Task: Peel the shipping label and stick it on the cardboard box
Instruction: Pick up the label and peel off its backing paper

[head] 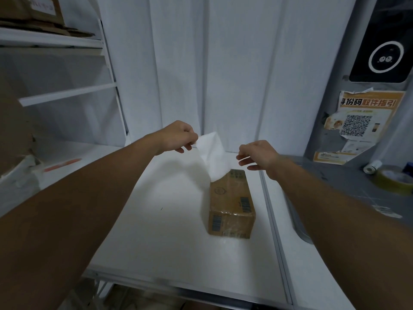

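Note:
A small brown cardboard box [231, 204] lies on the white table [169, 220], taped and printed with barcodes. Above its far end hangs a white shipping label sheet [212, 155], curled, its lower edge close to the box top. My left hand [178, 137] pinches the sheet's upper left corner between thumb and fingers. My right hand [257, 154] hovers just right of the sheet with fingers apart, holding nothing and apart from the label.
White shelves [67, 92] stand at the left with cardboard on top. A red pen [62, 164] lies at the left. On the grey counter at right sit a tape roll [395, 180] and a small paper roll [372, 167]. An orange QR poster [359, 126] hangs there.

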